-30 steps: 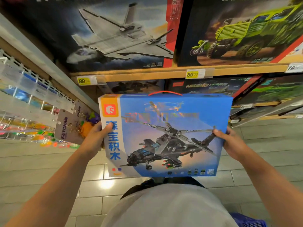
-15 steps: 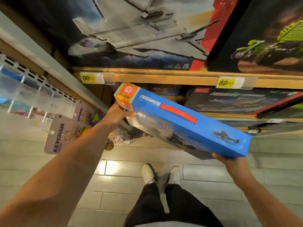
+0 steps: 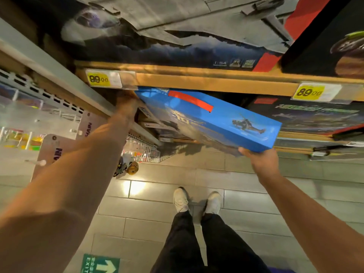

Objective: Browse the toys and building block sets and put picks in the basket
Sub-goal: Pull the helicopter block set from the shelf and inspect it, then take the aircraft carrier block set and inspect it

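blue box | turned edge-up | far end now under shelf

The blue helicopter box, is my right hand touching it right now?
Touching. The head view shows the right hand gripping the lower right corner of the blue helicopter box, fingers wrapped under its edge with no gap.

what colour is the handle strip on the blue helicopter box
Red, running along the top edge of the blue helicopter box; the handle strip shows clearly in the head view.

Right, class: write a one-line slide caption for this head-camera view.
Both hands, left and right, hold a blue helicopter block set at the lower shelf.
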